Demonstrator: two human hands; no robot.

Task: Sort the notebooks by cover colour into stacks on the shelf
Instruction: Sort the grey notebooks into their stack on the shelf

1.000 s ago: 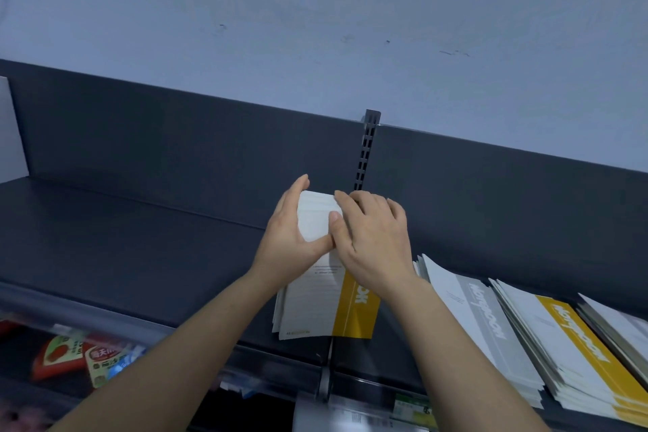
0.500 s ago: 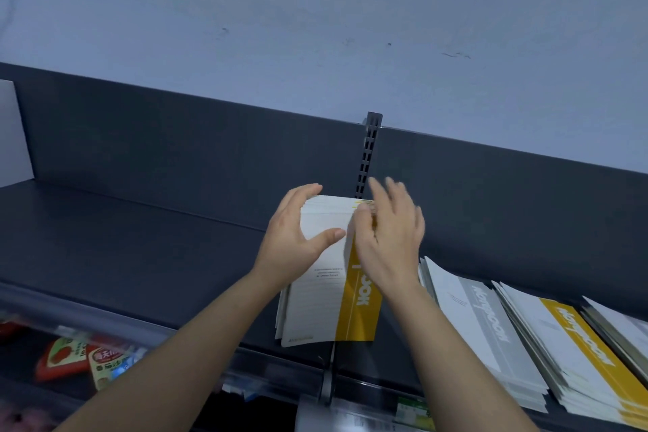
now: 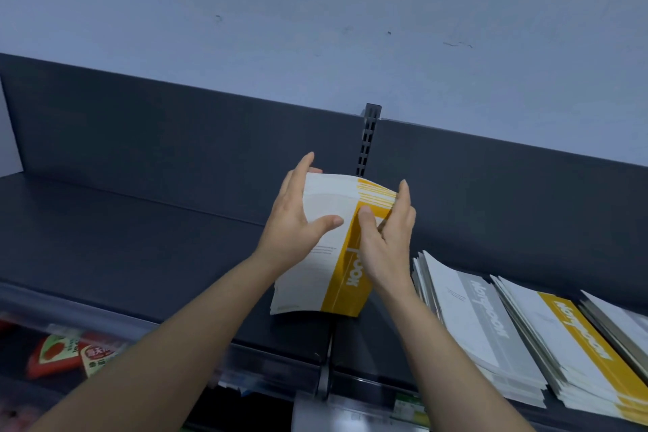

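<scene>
I see both bare hands raised over the dark grey metal shelf point(image 3: 140, 242), holding a thin bundle of white paper notebooks with a yellow band down the cover point(image 3: 326, 256). The bundle sits just in front of the slotted dark upright post point(image 3: 368, 137) in the shelf's back panel, its near end lifted and its far end fanned so that the yellow page edges show. The left hand point(image 3: 298, 228) grips the white side — fingers point(image 3: 298, 172) stretched along the far left edge, thumb pressed flat on the cover, so it is clamped on the bundle. The right hand point(image 3: 385, 238) clasps the yellow side, thumb on the band and fingers curled round the right edge, likewise closed on the bundle.

Right of the post, three more piles lie flat on the shelf. Nearest to it is a stack of white notebooks with a grey band point(image 3: 480, 330); just beside that, further right, a stack of white notebooks with a yellow band point(image 3: 575, 351); and at the frame's right edge a third stack point(image 3: 624, 323), too cut off for me to tell its colour.

Left of the post the shelf surface is bare dark metal. Below that part of the shelf, red and green packets point(image 3: 70, 354) show on a lower level — blurred, so I cannot read them.
</scene>
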